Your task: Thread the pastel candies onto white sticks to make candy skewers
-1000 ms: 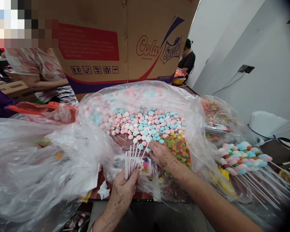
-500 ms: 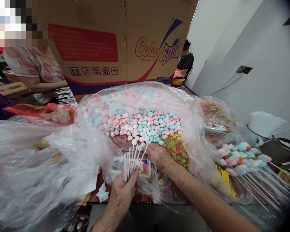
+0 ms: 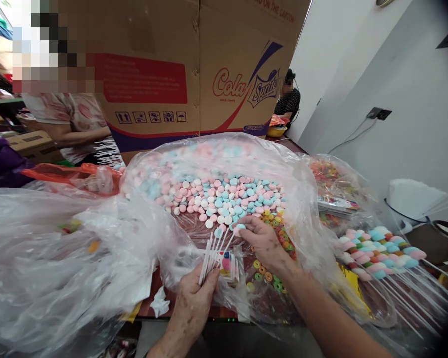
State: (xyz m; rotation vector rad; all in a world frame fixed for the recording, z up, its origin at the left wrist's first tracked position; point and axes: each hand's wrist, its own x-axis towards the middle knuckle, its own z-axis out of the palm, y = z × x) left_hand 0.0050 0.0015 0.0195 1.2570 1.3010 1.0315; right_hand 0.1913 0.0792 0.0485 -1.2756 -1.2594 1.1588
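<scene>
Room: white walls at the back, with a big brown cardboard carton printed "Cola" (image 3: pixel 194 74) standing at the far edge of the dark wooden counter (image 3: pixel 153 298).
Landmark: a wide clear plastic bag (image 3: pixel 224 154) lying open just in front of the carton, heaped with pink, white and blue round flat candies (image 3: pixel 224 194).
Ring candies: small multicoloured fruit-ring sweets (image 3: pixel 278 231) at the near right edge of that heap, inside the same bag.
Left hand (image 3: pixel 194 303): below the bag's near rim, closed around a fanned bunch of thin white plastic sticks (image 3: pixel 212 248), whose tips point up toward the heap.
Right hand (image 3: pixel 263 241): at the near edge of the heap, fingertips pinched on one pale blue candy (image 3: pixel 240 227) right at the tips of the sticks.
Cards: a small stack of printed colourful cards (image 3: pixel 227 263) beneath the sticks, near the bag's front rim.
Finished work: a row of candy-loaded sticks (image 3: pixel 381 248) lying right of the bag.
Others: a person in a floral top (image 3: pixel 70 117) left of the carton; another seated person (image 3: pixel 288 97) right of it.
</scene>
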